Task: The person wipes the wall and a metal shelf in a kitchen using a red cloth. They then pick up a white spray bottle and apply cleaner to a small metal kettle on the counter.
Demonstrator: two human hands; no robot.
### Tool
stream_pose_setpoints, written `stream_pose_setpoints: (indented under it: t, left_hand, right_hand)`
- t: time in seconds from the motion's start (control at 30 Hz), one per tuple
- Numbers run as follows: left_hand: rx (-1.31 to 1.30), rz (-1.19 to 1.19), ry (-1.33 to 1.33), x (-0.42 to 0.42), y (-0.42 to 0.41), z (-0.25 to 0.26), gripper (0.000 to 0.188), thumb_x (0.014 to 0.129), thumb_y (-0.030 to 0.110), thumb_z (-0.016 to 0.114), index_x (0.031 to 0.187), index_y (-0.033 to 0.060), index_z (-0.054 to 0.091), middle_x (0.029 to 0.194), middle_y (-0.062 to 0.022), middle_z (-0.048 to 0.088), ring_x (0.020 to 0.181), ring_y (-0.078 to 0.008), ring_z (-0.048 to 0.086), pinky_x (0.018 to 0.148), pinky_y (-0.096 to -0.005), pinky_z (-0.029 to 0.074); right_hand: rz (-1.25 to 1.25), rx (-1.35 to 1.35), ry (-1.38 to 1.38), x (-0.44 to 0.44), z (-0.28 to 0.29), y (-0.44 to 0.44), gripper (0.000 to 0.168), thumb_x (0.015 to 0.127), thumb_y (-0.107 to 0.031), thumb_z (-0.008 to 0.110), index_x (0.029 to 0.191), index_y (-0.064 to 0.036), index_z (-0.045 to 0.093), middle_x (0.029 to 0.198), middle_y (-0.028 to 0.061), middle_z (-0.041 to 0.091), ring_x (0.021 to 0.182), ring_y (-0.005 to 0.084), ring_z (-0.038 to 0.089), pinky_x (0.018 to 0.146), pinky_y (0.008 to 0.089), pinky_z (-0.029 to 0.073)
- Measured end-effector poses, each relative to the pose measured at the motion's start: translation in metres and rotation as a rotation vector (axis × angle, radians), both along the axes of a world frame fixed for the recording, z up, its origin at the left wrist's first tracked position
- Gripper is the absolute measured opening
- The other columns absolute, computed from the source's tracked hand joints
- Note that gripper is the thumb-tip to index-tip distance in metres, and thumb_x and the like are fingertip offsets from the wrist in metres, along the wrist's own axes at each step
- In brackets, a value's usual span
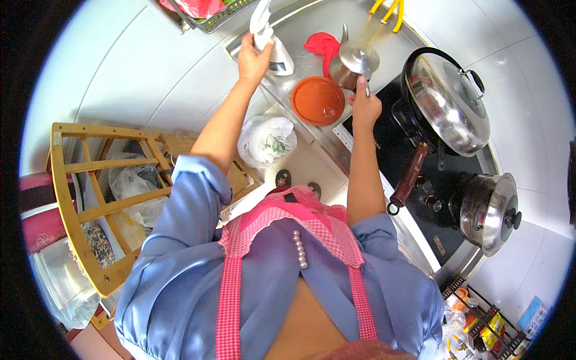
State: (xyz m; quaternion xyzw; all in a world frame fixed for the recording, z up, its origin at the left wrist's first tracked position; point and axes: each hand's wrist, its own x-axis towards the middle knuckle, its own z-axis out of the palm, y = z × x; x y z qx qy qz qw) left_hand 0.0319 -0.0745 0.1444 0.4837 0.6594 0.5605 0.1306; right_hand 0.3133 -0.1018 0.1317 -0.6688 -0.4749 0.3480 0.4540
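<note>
My left hand (pixel 254 58) grips a white plastic spray bottle (pixel 282 56) at the left end of the steel counter. On the right, my right hand (pixel 365 105) is closed around the handle of a small metal pot or kettle (pixel 345 72) with a lid (pixel 359 57). An orange-brown round dish (pixel 317 100) lies between my hands, beside the pot. A red cloth (pixel 322 44) is bunched behind the dish and hangs against the pot's left side.
A lidded wok (pixel 445 103) and a lidded saucepan (pixel 488 213) stand on the black hob (pixel 416 180). Yellow hoses (pixel 398 15) are at the back. A white plastic bag (pixel 265 141) sits below the counter; a wooden rack (pixel 117 165) stands at left.
</note>
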Motion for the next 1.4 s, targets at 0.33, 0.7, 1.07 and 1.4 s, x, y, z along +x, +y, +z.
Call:
stream_pose_setpoints:
  t: [0.33,0.7,1.07,1.4]
  left_hand:
    - [0.064,-0.017,-0.090,-0.001,-0.086,0.037,0.048,0.080,0.020,0.072,0.116,-0.0027,0.051,0.102,-0.0123,0.064,0.091,-0.0173,0.061,0.078,-0.0305,0.049]
    - [-0.082,-0.106,-0.202,0.041,-0.133,0.039,0.044,0.083,0.016,0.071,0.119,-0.0018,0.053,0.106,-0.0079,0.063,0.095,-0.0144,0.058,0.085,-0.0283,0.046]
    - [-0.128,-0.175,0.107,0.120,-0.192,0.026,0.049,0.069,0.025,0.078,0.105,-0.0017,0.060,0.093,-0.0168,0.060,0.089,-0.0299,0.059,0.079,-0.0379,0.048]
    - [-0.262,-0.368,0.123,0.176,-0.263,-0.002,0.063,0.071,0.034,0.076,0.117,-0.0023,0.053,0.104,-0.0230,0.059,0.101,-0.0356,0.058,0.087,-0.0390,0.046]
  right_hand:
    - [-0.073,-0.010,-0.114,-0.018,-0.072,0.091,0.070,0.081,-0.063,0.057,0.063,0.004,0.064,0.056,0.0110,0.063,0.051,0.0188,0.062,0.056,0.0316,0.050]
    - [0.107,-0.091,0.062,-0.007,-0.077,0.083,0.065,0.082,-0.055,0.061,0.101,0.007,0.060,0.081,0.0181,0.065,0.076,0.0261,0.066,0.069,0.0346,0.051]
    - [0.737,0.347,0.446,-0.039,0.024,-0.102,0.096,0.071,-0.018,0.078,0.143,0.005,0.018,0.135,0.0230,0.041,0.122,0.0280,0.044,0.102,0.0408,0.036]
    - [0.442,-0.203,0.817,0.012,0.007,-0.111,0.035,0.072,-0.002,0.070,0.105,-0.001,0.058,0.094,0.0041,0.060,0.084,0.0158,0.059,0.075,0.0295,0.046]
